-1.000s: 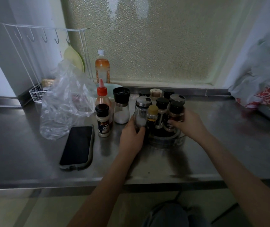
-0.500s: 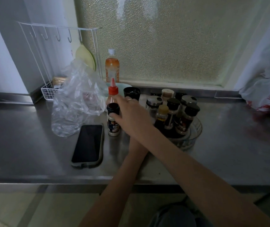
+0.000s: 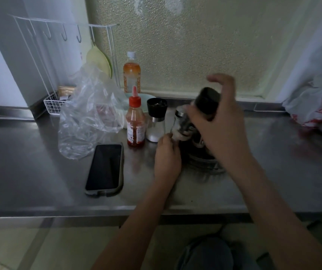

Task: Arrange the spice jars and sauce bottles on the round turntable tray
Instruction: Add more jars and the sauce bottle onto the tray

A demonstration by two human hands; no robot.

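- The step in hand looks like loading: the right hand [image 3: 222,121] is clenched around a dark-capped jar [image 3: 207,100], tilted and lifted above the turntable tray [image 3: 205,162], which sits on the worktop [image 3: 39,168] mostly hidden behind that hand.
- The left hand [image 3: 167,152] has its fingers against a steel-topped glass jar [image 3: 179,123] at the tray's left edge; whether it is gripped or only steadied, I cannot tell.
- Next, I judge, the carried jar needs righting and lowering into a free gap among the jars on the tray (blurred, so I cannot count them).
- Off the tray and just to its left, I count two items: one red-capped sauce bottle [image 3: 135,123] and one black-topped salt grinder [image 3: 156,121], almost touching.
- One phone [image 3: 105,169] lies near the front edge.
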